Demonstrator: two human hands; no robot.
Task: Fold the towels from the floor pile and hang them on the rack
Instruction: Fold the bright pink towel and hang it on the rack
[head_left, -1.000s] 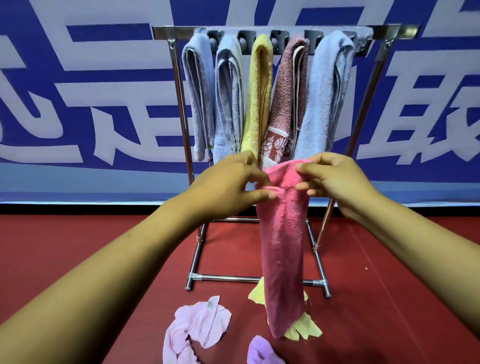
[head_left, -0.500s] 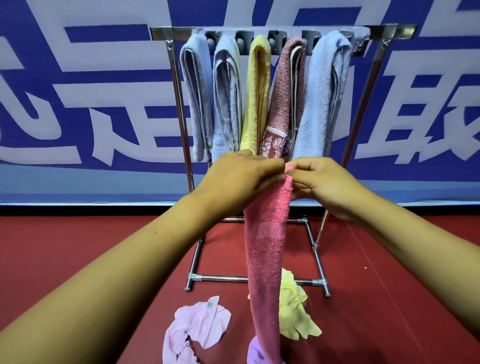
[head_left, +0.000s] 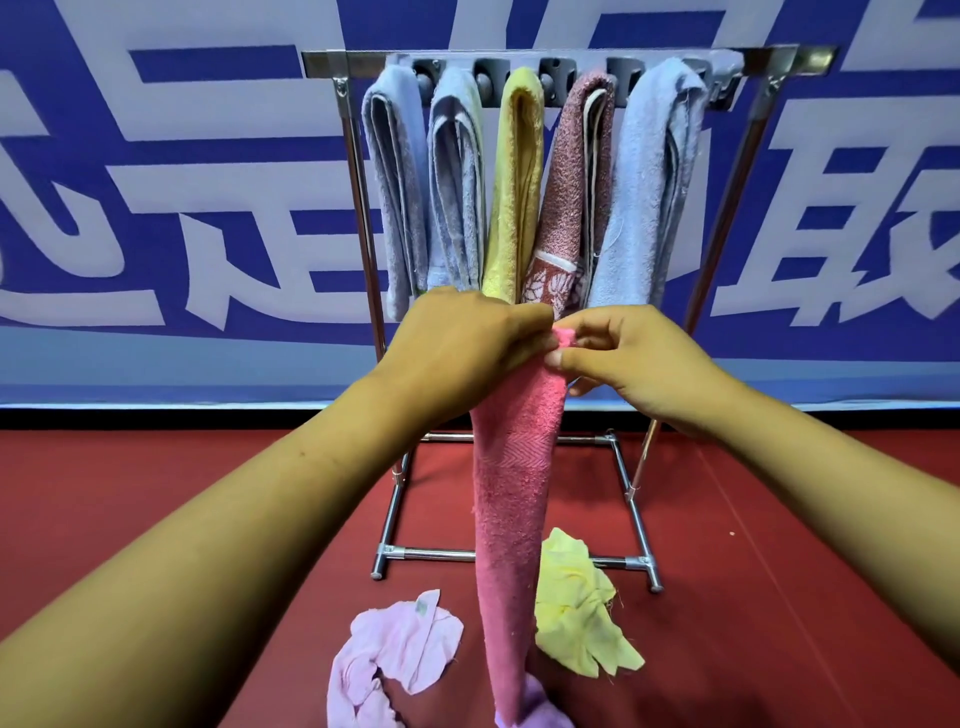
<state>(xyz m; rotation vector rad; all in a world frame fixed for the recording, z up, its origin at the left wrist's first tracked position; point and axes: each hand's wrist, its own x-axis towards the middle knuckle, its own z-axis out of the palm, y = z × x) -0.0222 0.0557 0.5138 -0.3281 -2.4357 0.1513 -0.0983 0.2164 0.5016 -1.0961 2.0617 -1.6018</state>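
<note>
Both hands meet at the top of a pink towel (head_left: 511, 499), held up in front of the rack (head_left: 571, 54). The left hand (head_left: 462, 345) wraps its curled fingers round the towel's upper end from the left, and the back of that hand hides just how much cloth is bunched inside it. The right hand (head_left: 631, 358) pinches the same end from the right between thumb and forefinger, with a small nub of pink cloth showing above the thumb; its other fingers are folded under and cannot be made out. From this grip the towel hangs straight down as a narrow folded strip, and its lower end reaches the bottom edge of the view, where it is cut off among the cloths on the red floor (head_left: 156, 493). To the left of the strip lies a crumpled pale pink cloth (head_left: 395, 654), partly cut off below; to the right lies a yellow cloth (head_left: 576, 608), its left part hidden behind the strip; a lilac scrap (head_left: 540, 712) shows at the towel's foot, mostly out of frame. Behind the hands five folded towels hang side by side from the rack's top bar: a blue-grey towel (head_left: 392, 182), a second blue-grey towel (head_left: 457, 176), a yellow towel (head_left: 514, 176), a reddish patterned towel (head_left: 569, 182) and a light blue towel (head_left: 647, 182). Their lower ends are partly covered by the hands. A blue and white banner (head_left: 156, 208) fills the wall behind, its large characters cut off at the edges.
</note>
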